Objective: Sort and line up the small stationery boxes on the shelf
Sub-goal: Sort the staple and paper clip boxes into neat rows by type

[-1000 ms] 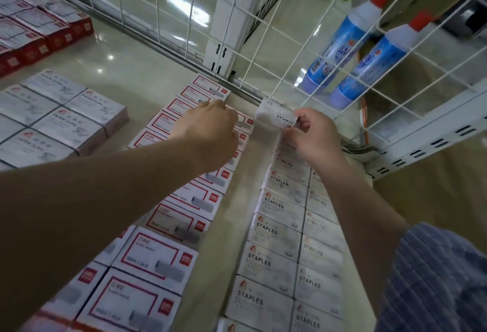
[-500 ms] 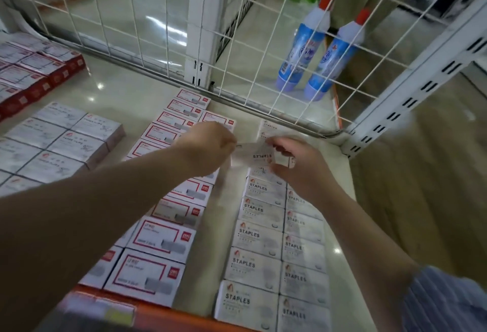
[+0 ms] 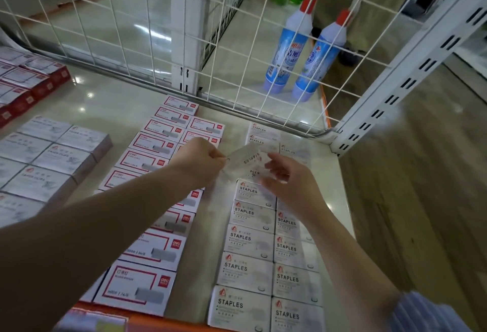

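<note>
A small white staples box (image 3: pixel 246 156) is held in the air above the shelf (image 3: pixel 126 106), over the far end of the two rows of white staples boxes (image 3: pixel 268 247). Its printed face is turned so that the lettering reads upside down, and the box is blurred. Its left end is pinched by the curled fingers (image 3: pixel 217 156) of the left hand (image 3: pixel 200 161). The right hand (image 3: pixel 288 180) is seen just beside the box's right end, its fingers (image 3: pixel 272 160) loosely spread; whether they touch the box cannot be told.

The white staples boxes are laid flat, edge to edge, running from the near edge of the shelf toward the wire grid (image 3: pixel 126 23) at the back. To their left, apart from them, a double row of red-framed boxes (image 3: pixel 155 144) is laid out, partly hidden by the left forearm. Farther left, grey paper clip boxes (image 3: pixel 50 152) are grouped together, and red boxes (image 3: pixel 23 86) are set at the far left edge. Behind the grid, two blue bottles (image 3: pixel 303 52) with red caps are stood upright side by side.
</note>
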Available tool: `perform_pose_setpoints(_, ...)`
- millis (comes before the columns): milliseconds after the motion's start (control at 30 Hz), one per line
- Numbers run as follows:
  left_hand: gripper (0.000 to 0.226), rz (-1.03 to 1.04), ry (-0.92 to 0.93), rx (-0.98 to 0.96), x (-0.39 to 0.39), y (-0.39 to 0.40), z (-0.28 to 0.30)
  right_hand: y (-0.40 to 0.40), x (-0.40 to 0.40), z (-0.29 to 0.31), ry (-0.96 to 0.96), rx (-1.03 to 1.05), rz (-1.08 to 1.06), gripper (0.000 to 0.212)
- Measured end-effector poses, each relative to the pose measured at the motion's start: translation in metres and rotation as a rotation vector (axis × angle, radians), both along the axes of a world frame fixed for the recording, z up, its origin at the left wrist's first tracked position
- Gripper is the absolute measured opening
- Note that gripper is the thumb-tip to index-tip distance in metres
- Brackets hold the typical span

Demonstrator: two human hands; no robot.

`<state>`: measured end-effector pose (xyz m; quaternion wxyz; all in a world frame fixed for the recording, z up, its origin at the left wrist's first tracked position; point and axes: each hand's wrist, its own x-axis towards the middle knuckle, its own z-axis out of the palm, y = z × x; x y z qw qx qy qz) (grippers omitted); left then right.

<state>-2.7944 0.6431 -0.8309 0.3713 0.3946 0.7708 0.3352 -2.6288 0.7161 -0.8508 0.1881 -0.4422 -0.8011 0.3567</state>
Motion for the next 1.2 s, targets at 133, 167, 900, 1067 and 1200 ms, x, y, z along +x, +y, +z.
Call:
perform_pose_setpoints(133,0.019,0.168,-0.086,0.074,0.007,0.004,0.001,-0.008,-0.005,0.000,0.112,-0.061,-0.063,0.033)
perform_pose_setpoints(167,0.019,0.183,-0.099,0.087,0.009,0.005,0.001,-0.010,-0.007,0.001,0.140,-0.053,-0.061,0.029)
perform_pose_setpoints(900,0.027,0.005,0.034,0.236,0.008,-0.001,0.008,-0.008,0.001,0.025,0.105,-0.214,0.014,0.021)
perform_pose_setpoints(1067,0.023,-0.018,0.070,0.166,0.004,-0.004,-0.003,-0.007,0.001,0.025,0.224,-0.227,-0.079,0.021)
perform_pose_setpoints(1200,0.027,0.003,0.069,0.135,0.005,-0.003,-0.006,-0.010,0.001,0.024,0.275,-0.227,-0.096,0.020)
